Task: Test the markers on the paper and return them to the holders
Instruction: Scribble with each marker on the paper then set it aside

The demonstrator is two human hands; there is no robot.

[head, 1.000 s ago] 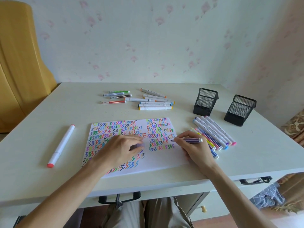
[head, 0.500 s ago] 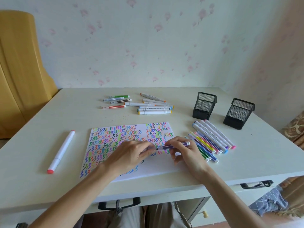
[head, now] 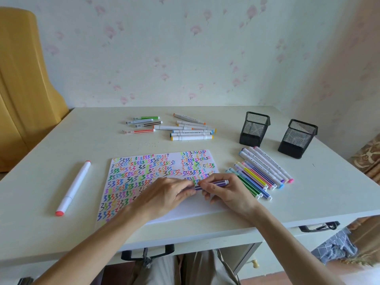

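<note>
Left hand (head: 166,192) now at purple marker (head: 212,184), right hand (head: 224,191) fingers pinching it, tip hidden.

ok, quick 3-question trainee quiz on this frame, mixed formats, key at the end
1. True or false: both mesh holders already have markers standing in them.
2. Multiple choice: the purple marker is held by A) the left hand only, B) the right hand only, C) both hands.
3. Short answer: which marker lies alone on the table, left of the paper, and what colour are its ends?

Key
1. False: no markers show in either holder.
2. C
3. The big white marker, with red ends.
</note>
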